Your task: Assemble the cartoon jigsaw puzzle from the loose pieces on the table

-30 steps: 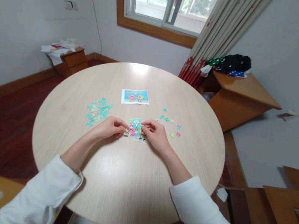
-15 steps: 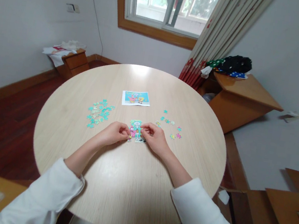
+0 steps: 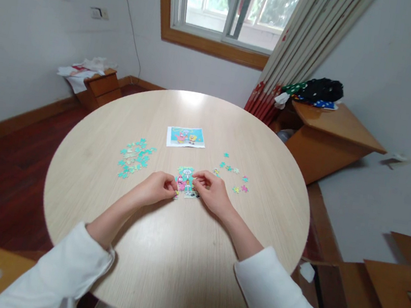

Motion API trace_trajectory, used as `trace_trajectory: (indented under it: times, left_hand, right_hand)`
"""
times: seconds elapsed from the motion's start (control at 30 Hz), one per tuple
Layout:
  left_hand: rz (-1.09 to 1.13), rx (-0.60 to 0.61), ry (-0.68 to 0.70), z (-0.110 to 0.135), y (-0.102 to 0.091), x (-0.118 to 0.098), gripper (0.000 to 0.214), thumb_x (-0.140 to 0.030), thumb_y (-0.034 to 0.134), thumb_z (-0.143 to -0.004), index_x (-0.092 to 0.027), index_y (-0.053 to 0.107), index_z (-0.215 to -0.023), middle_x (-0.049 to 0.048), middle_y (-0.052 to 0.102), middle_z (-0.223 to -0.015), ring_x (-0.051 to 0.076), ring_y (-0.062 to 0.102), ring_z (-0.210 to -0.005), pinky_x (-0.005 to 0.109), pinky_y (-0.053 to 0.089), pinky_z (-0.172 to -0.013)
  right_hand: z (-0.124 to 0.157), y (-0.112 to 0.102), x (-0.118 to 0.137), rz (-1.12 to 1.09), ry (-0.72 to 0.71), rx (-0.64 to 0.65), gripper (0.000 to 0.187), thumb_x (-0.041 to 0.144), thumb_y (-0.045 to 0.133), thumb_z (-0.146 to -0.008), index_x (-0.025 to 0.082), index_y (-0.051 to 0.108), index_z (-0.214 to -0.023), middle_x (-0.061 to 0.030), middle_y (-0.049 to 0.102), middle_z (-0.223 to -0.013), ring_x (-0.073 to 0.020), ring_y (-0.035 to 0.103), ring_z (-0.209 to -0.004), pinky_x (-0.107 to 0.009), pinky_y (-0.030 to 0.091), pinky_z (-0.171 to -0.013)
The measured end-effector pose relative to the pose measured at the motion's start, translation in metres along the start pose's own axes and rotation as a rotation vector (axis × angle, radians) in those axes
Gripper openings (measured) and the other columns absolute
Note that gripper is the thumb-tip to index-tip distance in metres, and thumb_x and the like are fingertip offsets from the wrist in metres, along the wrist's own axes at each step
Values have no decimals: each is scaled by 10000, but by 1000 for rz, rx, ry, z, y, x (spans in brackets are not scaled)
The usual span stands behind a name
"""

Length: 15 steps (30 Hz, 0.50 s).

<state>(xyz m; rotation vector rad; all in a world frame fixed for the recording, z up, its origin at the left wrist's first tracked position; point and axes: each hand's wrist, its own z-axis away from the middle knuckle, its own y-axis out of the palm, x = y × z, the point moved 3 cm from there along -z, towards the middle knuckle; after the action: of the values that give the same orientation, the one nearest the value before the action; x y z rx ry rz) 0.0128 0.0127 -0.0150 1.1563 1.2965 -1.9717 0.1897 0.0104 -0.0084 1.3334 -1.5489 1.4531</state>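
A partly joined jigsaw puzzle point(image 3: 187, 176) with cartoon figures on turquoise lies flat between my hands. At its lower left corner, my left hand point(image 3: 157, 188) pinches a small puzzle piece point(image 3: 176, 196), mostly covered by the fingertips. My right hand point(image 3: 211, 188) has thumb and fingers closed at the puzzle's right edge and hides part of it. Beyond the puzzle lies a printed picture sheet point(image 3: 186, 137) with similar cartoon figures.
Loose turquoise and pale puzzle pieces point(image 3: 135, 156) are spread on the left of the round wooden table point(image 3: 170, 257). Several more loose pieces point(image 3: 229, 168), some pink and yellow, lie to the right. A wooden cabinet point(image 3: 336, 127) with cloths on top stands beyond the table's right edge.
My left hand and the piece in it have shifted very slightly down near the puzzle's lower left corner. The camera view has tilted a little; the right hand stays at the right edge.
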Motion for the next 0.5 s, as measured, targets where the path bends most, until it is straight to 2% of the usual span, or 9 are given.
trace_trajectory:
  times: [0.13, 0.23, 0.33, 0.4, 0.5]
  left_hand:
    - [-10, -8, 6, 1, -2, 2, 94, -212, 577, -605, -142, 612, -657, -4, 584, -567, 110, 503, -524, 229, 348, -511]
    - [1, -36, -1, 3, -8, -1, 133, -194, 559, -611, -141, 635, -707, -4, 583, -564, 107, 492, -519, 227, 346, -509]
    - [9, -119, 12, 3, -18, -5, 133, -199, 537, -627, -147, 631, -705, 3, 583, -567, 108, 488, -519, 230, 349, -511]
    - [2, -176, 13, 2, -25, -6, 118, -214, 523, -634, -152, 615, -675, 10, 587, -577, 115, 498, -528, 236, 356, -516]
    - [-47, -232, -13, 0, -34, -3, 127, -236, 510, -636, -159, 609, -660, 16, 600, -584, 130, 517, -540, 248, 371, -529]
  right_hand:
    - [1, -1, 2, 22, -6, -5, 158, 246, 538, -762, 177, 645, -856, -11, 632, -722, -116, 563, -639, -250, 461, -618]
    - [-2, -17, 8, 104, -49, -66, 174, 264, 529, -777, 172, 653, -856, -20, 640, -731, -120, 563, -650, -256, 450, -640]
    - [-6, -50, 6, 219, -34, -194, 192, 286, 524, -777, 162, 662, -826, -20, 623, -682, -125, 542, -622, -260, 424, -627]
    - [-8, -77, -4, 292, 54, -267, 194, 277, 530, -755, 152, 667, -812, -16, 602, -640, -128, 523, -587, -262, 402, -598]
    - [-6, -112, -24, 414, 213, -276, 166, 260, 547, -718, 148, 667, -737, -13, 579, -584, -133, 508, -560, -268, 379, -579]
